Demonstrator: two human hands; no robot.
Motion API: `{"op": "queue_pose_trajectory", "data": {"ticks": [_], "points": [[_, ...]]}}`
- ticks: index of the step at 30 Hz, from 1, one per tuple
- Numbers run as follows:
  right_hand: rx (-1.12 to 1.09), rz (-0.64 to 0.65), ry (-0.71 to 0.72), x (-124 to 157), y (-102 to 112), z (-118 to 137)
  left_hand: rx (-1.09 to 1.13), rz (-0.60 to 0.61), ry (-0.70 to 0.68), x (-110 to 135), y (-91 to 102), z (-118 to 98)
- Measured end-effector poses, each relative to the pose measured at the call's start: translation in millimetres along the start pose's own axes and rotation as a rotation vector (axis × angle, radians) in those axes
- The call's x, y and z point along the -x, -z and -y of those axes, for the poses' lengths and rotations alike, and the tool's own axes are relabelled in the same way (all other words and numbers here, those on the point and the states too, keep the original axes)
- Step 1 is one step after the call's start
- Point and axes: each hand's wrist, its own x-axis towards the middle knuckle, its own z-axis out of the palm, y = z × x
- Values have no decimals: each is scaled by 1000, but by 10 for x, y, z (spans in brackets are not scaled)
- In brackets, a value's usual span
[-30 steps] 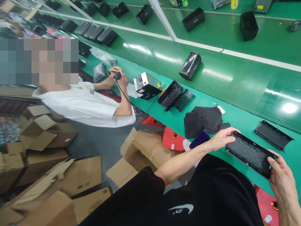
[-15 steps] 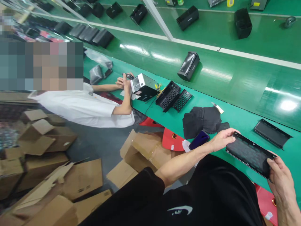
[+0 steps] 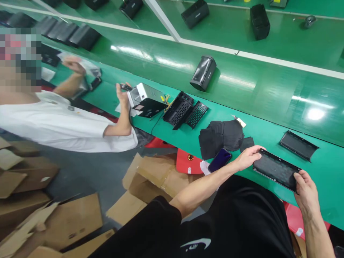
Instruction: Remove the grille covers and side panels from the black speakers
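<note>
A black speaker grille panel (image 3: 276,168), its inner side up and lined with dark sheet, is held slightly tilted near the bench edge. My left hand (image 3: 249,157) grips its left end, thumb on the top face. At the opposite end my right hand (image 3: 307,186) closes round it, thumb pressing on the inside. Just beyond lies a similar grille panel (image 3: 299,145) on the green bench. Left of my left hand, black rectangular sheets (image 3: 223,136) are fanned out, with a dark phone (image 3: 219,160) by them.
A white-handled tool (image 3: 239,121) lies behind the sheets. Further left are slotted black housings (image 3: 178,109) and a boxy device (image 3: 147,100), with a co-worker's hand (image 3: 123,96) beside it. A black speaker (image 3: 203,73) sits behind on the green line. Cardboard boxes (image 3: 156,172) crowd the floor.
The view has shifted, moving the scene leftward. My hands keep the same hold on the panel. The co-worker's other hand has moved away from the device to a clear plastic bag.
</note>
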Motion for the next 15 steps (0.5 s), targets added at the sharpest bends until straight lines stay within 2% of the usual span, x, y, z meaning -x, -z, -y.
{"op": "queue_pose_trajectory", "data": {"ticks": [5, 11, 15], "points": [[29, -11, 29, -75, 71, -112, -40, -8, 29, -102, -49, 86], [49, -16, 62, -197, 166, -254, -111, -6, 94, -156, -98, 93], [54, -32, 87, -303, 223, -373, -122, 3, 82, -191, -109, 128]]}}
